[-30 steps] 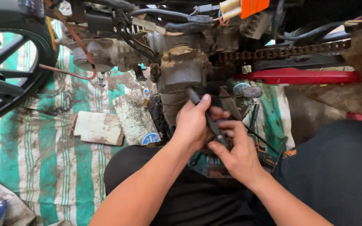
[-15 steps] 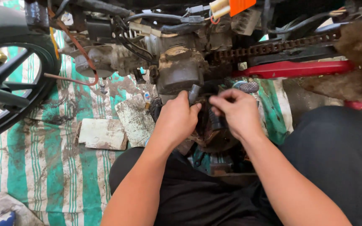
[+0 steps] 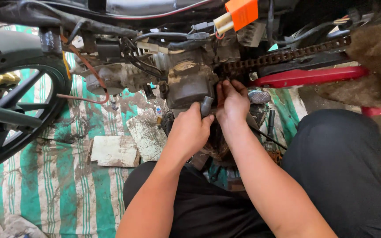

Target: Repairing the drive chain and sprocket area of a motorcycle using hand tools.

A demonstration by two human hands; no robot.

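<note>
The left hand (image 3: 190, 130) gripped a grey tool handle (image 3: 206, 105), its tip hidden, while the right hand (image 3: 232, 102) fingered the engine (image 3: 190, 81), grip unclear.

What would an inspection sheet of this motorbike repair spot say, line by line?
Surface: green-and-white striped mat, heavily soiled with grease.
Job's things: grimy engine block of the motorbike; grey tool handle upright against it.
Clutter: two dirty cardboard pieces lying on the mat.
Grippers: left hand wrapped around the tool handle; right hand with fingertips at the engine beside the drive chain.
Cables: black hoses and wires across the frame, a thin red wire, an orange connector.
Surroundings: front wheel at left, red swingarm at right, person's black trousers.
</note>
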